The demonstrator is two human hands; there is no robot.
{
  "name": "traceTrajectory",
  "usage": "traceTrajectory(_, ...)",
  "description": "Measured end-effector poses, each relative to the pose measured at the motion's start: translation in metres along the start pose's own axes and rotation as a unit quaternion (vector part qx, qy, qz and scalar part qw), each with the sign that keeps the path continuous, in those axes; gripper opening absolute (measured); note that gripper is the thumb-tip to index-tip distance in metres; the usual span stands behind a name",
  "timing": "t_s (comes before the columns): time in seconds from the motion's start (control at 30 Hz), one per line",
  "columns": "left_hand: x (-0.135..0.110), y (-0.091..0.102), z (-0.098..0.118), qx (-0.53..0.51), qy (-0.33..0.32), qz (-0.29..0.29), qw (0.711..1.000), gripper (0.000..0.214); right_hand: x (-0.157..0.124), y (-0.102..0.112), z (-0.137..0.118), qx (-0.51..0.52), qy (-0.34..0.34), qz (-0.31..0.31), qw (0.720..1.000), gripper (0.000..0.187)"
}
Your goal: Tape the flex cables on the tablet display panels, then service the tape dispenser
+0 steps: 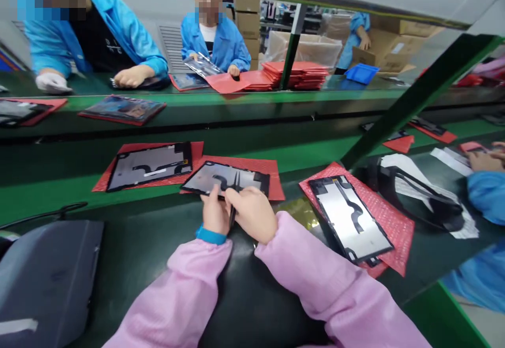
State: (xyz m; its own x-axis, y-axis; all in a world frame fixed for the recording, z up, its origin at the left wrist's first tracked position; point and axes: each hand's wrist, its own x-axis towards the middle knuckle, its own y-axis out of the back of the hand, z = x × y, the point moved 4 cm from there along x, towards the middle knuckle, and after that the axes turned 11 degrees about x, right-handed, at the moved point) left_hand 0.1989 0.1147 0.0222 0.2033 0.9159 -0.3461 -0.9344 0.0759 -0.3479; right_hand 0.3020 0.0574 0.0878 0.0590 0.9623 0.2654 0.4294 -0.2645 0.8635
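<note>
A pair of dark tweezers (232,215) is gripped in my right hand (254,212), the tips pointing away from me over a display panel (201,178). My left hand (216,212), with a blue band (211,235) at the wrist, is closed right beside the tweezers at the panel's near edge. Whatever its fingers hold is hidden. The panel has a black flex cable on its grey back and lies on a red bubble bag (276,182). To the right, another display panel (351,216) rests on a red bubble bag (398,227).
Another panel (152,165) lies on red wrap at left. A dark grey case (51,274) stands at the near left. A green post (418,101) slants across the right. A black strap-like object (422,195) lies on white paper. Blue-sleeved co-workers sit opposite and at right.
</note>
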Motion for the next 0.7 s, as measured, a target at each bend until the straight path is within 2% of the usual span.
traceTrajectory(0.07, -0.009, 0.020, 0.012, 0.011, -0.001, 0.033, 0.999, 0.032, -0.013, 0.009, 0.011, 0.044, -0.012, 0.025, 0.999, 0.024)
traceTrajectory(0.13, -0.026, 0.041, 0.023, 0.028, 0.005, 0.049, 0.998, 0.033, -0.025, 0.018, 0.031, 0.161, -0.073, 0.051, 0.983, 0.026)
traceTrajectory(0.2, -0.048, 0.060, 0.031, 0.057, 0.017, 0.050, 0.997, 0.030, -0.037, 0.014, 0.046, 0.308, -0.142, 0.038, 0.940, 0.037)
traceTrajectory(0.27, -0.068, 0.077, 0.032, 0.089, 0.030, 0.047, 0.995, 0.030, -0.051, -0.003, 0.047, 0.399, -0.163, -0.013, 0.902, 0.044)
traceTrajectory(0.33, -0.082, 0.093, 0.029, 0.117, 0.044, 0.041, 0.991, 0.033, -0.067, -0.022, 0.035, 0.435, -0.146, -0.050, 0.887, 0.048)
traceTrajectory(0.43, -0.093, 0.118, 0.020, 0.162, 0.066, 0.041, 0.984, 0.031, -0.089, -0.043, 0.015, 0.479, -0.130, -0.056, 0.866, 0.050)
traceTrajectory(0.57, -0.094, 0.146, 0.017, 0.207, 0.070, 0.057, 0.974, 0.034, -0.108, -0.045, 0.005, 0.511, -0.131, -0.036, 0.849, 0.049)
traceTrajectory(0.7, -0.091, 0.159, 0.020, 0.253, 0.026, 0.079, 0.964, 0.043, -0.117, -0.042, 0.006, 0.511, -0.136, -0.025, 0.848, 0.045)
